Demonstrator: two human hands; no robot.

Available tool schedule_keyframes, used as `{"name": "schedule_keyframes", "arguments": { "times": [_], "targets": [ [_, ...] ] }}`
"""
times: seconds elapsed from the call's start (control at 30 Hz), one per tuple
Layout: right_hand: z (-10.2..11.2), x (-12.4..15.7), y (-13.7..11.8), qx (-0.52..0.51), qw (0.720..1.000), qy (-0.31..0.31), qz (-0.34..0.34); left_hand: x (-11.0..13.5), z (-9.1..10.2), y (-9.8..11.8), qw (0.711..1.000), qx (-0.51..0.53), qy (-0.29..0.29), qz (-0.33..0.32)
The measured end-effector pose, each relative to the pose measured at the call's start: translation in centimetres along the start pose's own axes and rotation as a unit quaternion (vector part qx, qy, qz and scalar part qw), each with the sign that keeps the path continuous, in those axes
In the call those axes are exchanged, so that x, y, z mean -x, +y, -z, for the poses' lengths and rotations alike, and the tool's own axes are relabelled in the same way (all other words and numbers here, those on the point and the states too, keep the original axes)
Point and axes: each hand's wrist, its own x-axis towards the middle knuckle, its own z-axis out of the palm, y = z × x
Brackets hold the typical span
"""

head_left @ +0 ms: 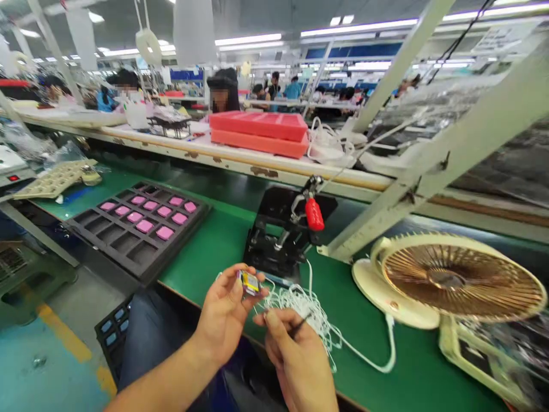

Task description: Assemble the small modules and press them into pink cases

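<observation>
My left hand point(225, 312) pinches a small yellow and purple battery-like part point(250, 283) between thumb and fingers, over the front edge of the green bench. My right hand point(291, 355) is closed just right of it, gripping a thin dark tool or wire point(300, 325) that points at the part. A tangle of thin white wires point(309, 312) lies on the mat right behind both hands. A black clamp jig point(283, 232) with a red-handled lever point(314, 214) stands a little further back.
A black tray point(107, 234) with pink parts point(148, 214) sits at the left. A cream desk fan point(454, 280) lies face-up at the right, under a slanted white frame bar point(429, 171). Red trays point(259, 133) rest on the far shelf; other people work behind it.
</observation>
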Motion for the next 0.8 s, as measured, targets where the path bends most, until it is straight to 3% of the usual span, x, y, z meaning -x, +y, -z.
{"name": "schedule_keyframes", "arguments": {
  "times": [0.17,0.43,0.63,0.8],
  "targets": [
    [-1.7,0.2,-0.5,-0.052,0.998,-0.035,-0.018,0.2,-0.3,0.0,0.998,-0.054,-0.003,-0.013],
    [-1.5,0.1,-0.6,-0.092,0.987,-0.103,-0.084,0.6,0.1,0.1,0.99,-0.125,-0.034,-0.051],
    [-1.3,0.5,0.3,-0.067,0.994,-0.071,-0.049,0.7,0.4,-0.2,0.985,-0.147,-0.04,-0.081],
    [-1.2,0.1,1.7,0.009,1.0,0.014,0.007,0.7,0.8,-1.2,0.986,-0.138,-0.038,-0.083]
  ]
}}
